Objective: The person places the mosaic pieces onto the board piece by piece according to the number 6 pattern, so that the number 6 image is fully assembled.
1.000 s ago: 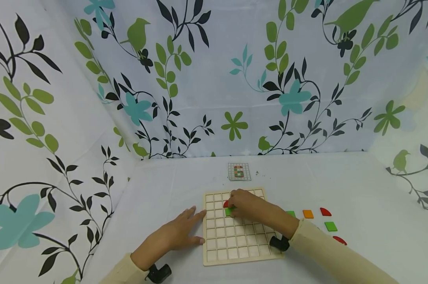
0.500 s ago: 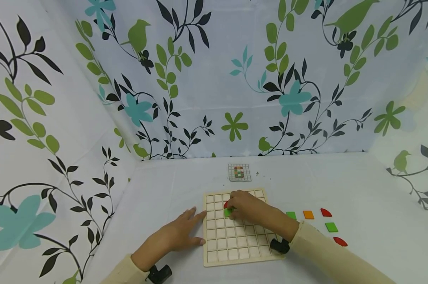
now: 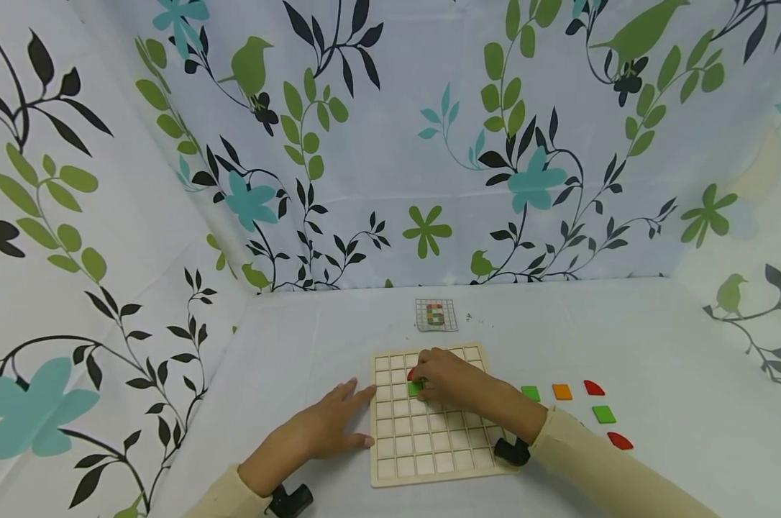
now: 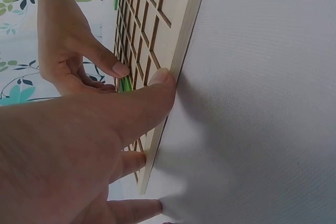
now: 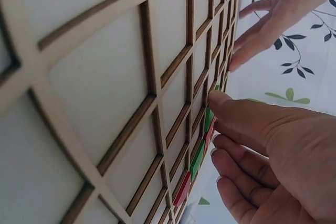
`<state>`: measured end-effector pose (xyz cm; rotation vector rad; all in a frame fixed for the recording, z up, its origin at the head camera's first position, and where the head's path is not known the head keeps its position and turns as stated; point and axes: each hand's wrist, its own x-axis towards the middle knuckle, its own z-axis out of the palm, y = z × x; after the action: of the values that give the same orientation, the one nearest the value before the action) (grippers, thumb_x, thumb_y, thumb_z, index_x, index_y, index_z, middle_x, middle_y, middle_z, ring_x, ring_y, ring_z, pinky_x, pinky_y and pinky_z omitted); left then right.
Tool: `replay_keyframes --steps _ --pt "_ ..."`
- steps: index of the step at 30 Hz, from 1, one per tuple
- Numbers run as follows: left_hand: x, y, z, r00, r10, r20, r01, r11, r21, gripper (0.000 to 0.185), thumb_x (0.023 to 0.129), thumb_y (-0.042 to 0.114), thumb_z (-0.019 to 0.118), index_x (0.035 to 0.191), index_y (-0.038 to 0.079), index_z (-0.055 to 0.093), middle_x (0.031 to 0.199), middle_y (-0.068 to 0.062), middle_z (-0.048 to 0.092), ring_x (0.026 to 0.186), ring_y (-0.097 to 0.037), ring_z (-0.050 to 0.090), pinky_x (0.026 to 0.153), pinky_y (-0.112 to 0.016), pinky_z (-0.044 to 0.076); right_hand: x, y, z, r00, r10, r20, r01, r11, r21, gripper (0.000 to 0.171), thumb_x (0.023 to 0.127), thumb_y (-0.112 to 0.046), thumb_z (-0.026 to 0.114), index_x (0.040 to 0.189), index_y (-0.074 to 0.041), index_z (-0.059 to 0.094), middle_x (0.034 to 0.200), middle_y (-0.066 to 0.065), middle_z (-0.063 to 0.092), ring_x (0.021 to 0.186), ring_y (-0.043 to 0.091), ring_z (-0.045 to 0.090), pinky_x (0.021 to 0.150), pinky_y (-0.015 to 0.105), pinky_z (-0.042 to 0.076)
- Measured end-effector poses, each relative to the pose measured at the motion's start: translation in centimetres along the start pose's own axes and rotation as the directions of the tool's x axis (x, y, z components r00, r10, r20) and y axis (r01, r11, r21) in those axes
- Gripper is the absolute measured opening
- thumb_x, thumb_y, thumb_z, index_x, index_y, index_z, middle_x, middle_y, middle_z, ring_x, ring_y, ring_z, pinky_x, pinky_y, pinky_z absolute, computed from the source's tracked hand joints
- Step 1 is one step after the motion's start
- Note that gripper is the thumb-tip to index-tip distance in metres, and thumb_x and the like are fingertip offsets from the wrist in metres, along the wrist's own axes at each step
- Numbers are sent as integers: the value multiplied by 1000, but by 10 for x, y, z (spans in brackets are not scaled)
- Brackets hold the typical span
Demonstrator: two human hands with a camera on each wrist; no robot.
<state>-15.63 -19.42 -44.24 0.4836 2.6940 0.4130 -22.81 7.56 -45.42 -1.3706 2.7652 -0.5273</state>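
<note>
The wooden grid board (image 3: 423,464) lies flat on the white-covered table. My right hand (image 3: 451,378) is over its upper part, thumb and fingers pinching a green square tile (image 3: 415,389) at a cell. Just beyond that tile a red quarter-round tile (image 3: 410,374) shows, partly hidden by my fingers. In the right wrist view, another green tile (image 5: 197,160) and a red tile (image 5: 181,190) sit in the grid past my fingertips. My left hand (image 3: 329,423) has its fingers spread along the board's left edge, the thumb (image 4: 161,77) touching the rim.
Right of the board lie loose tiles: an orange square (image 3: 562,392), green squares (image 3: 603,414) and red quarter-rounds (image 3: 620,440). A small pattern card (image 3: 436,315) with a gridded drawing lies behind the board. A patterned curtain (image 3: 364,180) hangs at the back.
The green tile under my right fingertips has shifted slightly left and sits straighter to the grid. My left hand stays in place.
</note>
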Motion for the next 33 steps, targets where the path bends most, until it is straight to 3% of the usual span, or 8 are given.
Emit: replay_keyframes --steps 11,19,24,33 --pt "1 -1 1 1000 15 -4 -15 1000 9 82 88 52 73 156 22 38 159 -18 29 143 -39 31 101 -61 41 -6 2 -6 998 61 -2 -61 997 48 22 92 -20 76 112 -13 76 106 -2 64 98 13 58 86 29 51" --pt "3 0 1 1000 2 4 -2 1000 -6 82 86 52 74 155 23 39 159 -17 29 143 -39 31 100 -63 41 -19 18 -15 985 168 43 -174 959 225 23 92 -29 75 113 -18 75 108 -5 62 102 16 58 86 31 51" --pt "2 0 1 1000 -3 7 3 1000 -1 83 86 52 74 155 23 39 159 -17 29 143 -39 31 100 -62 41 -37 33 -28 972 233 15 -225 921 318 24 94 -29 73 114 -15 74 112 -3 64 108 18 58 91 38 50" --pt "2 3 -2 1000 14 3 -14 999 40 83 87 52 74 155 20 39 158 -19 31 142 -40 33 101 -61 41 -87 67 -53 936 350 -51 -313 887 340 32 93 -30 74 120 -13 71 115 1 65 109 22 59 94 48 50"
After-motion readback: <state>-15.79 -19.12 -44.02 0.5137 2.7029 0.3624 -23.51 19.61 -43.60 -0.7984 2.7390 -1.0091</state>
